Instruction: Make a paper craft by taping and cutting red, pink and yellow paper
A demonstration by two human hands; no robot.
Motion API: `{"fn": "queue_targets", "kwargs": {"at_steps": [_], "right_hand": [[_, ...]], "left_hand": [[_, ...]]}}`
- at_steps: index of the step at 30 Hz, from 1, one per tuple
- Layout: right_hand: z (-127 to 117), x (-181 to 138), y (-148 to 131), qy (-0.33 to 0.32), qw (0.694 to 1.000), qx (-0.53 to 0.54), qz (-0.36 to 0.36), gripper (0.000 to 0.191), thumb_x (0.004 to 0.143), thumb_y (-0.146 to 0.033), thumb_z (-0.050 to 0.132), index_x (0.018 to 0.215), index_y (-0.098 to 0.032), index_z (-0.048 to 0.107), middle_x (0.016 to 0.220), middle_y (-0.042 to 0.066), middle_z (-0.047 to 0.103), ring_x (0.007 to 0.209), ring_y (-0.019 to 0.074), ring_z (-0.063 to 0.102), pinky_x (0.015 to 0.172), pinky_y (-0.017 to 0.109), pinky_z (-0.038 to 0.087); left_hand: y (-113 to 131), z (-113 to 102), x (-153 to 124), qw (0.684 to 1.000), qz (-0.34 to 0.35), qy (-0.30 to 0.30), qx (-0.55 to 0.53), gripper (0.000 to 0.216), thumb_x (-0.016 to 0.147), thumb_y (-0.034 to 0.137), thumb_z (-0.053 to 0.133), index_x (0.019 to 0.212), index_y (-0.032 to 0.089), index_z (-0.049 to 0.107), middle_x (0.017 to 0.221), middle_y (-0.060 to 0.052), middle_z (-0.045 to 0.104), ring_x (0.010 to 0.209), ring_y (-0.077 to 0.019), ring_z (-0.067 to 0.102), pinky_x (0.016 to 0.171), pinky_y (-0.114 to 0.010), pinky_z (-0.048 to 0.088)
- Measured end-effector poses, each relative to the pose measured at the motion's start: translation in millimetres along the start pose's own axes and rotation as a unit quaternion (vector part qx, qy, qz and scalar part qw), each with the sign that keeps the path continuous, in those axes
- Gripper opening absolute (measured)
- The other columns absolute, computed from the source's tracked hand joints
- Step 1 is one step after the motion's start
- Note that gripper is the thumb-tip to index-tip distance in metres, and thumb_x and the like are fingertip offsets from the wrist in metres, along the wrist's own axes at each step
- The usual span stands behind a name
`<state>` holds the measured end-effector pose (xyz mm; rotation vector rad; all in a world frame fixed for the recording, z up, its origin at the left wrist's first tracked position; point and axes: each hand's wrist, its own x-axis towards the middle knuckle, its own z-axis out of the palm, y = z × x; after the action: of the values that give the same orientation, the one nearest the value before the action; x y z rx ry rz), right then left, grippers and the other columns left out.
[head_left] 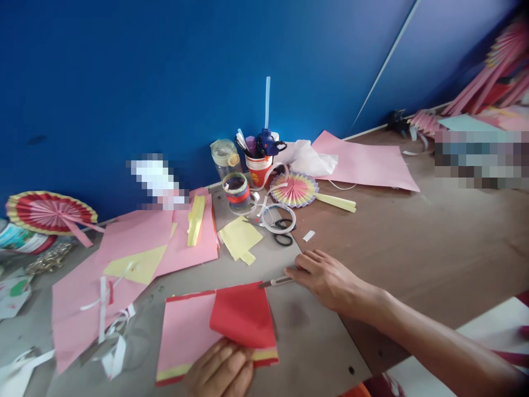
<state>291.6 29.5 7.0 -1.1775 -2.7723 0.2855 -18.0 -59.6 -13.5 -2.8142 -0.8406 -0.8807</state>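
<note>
A pink sheet with red and yellow edges lies on the grey board in front of me. Red paper is folded over its right part. My left hand is closed at the near edge, its curled fingers on the fold of the red paper; the thumb is hidden. In my right hand is a craft knife, pinched by its handle. Its blade tip points left and meets the top edge of the red paper. Beyond the sheet lie a piece of yellow paper and black-handled scissors.
Large pink sheets with white strips cover the left side. A roll of tape, a jar wound with coloured tape, a cup of pens and a pleated paper fan stand or lie near the blue wall.
</note>
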Motion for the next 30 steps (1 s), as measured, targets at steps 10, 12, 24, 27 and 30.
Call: {"fn": "queue_targets", "kwargs": {"at_steps": [10,12,24,27,30], "right_hand": [[-3,3,-2,0.004,1.000,-0.001,0.008,0.030,0.090,-0.012,0.042,0.113,-0.017,0.059,0.087,0.008,0.053,0.073,0.0179,0.044,0.067,0.032,0.033],[-3,3,-3,0.012,1.000,-0.007,0.005,0.029,0.091,-0.014,0.040,0.113,-0.017,0.059,0.086,0.008,0.053,0.073,0.0179,0.044,0.067,0.032,0.032],[-3,3,-5,0.018,1.000,-0.017,-0.012,0.027,0.093,-0.013,0.036,0.105,-0.015,0.060,0.084,0.007,0.053,0.070,0.0170,0.042,0.065,0.031,0.029],[-5,3,-3,0.012,1.000,-0.016,-0.017,0.025,0.092,-0.012,0.038,0.104,-0.015,0.060,0.083,0.007,0.052,0.069,0.0169,0.040,0.064,0.032,0.029],[-5,2,-2,0.002,1.000,-0.014,-0.019,0.024,0.091,-0.012,0.040,0.104,-0.016,0.059,0.083,0.006,0.052,0.069,0.0169,0.040,0.064,0.031,0.029]], "left_hand": [[-25,-15,18,0.991,0.056,-0.115,0.046,0.040,0.085,0.013,0.044,0.120,0.021,0.061,0.133,-0.004,0.058,0.129,-0.0213,0.046,0.114,-0.043,0.027],[-28,-16,27,0.989,0.059,-0.129,0.030,0.042,0.082,0.010,0.044,0.120,0.019,0.060,0.137,-0.004,0.054,0.131,-0.0246,0.042,0.114,-0.046,0.026],[-57,-10,34,0.979,0.051,-0.190,0.045,0.053,0.082,-0.001,0.039,0.130,0.015,0.053,0.142,-0.007,0.048,0.140,-0.0284,0.026,0.116,-0.049,0.019],[-60,-7,33,0.978,0.040,-0.198,0.044,0.055,0.083,-0.001,0.039,0.134,0.015,0.049,0.144,-0.007,0.046,0.140,-0.0296,0.024,0.116,-0.050,0.019],[-61,-4,35,0.977,0.030,-0.208,0.049,0.056,0.084,0.000,0.040,0.137,0.016,0.045,0.145,-0.007,0.044,0.140,-0.0297,0.024,0.115,-0.050,0.021]]}}
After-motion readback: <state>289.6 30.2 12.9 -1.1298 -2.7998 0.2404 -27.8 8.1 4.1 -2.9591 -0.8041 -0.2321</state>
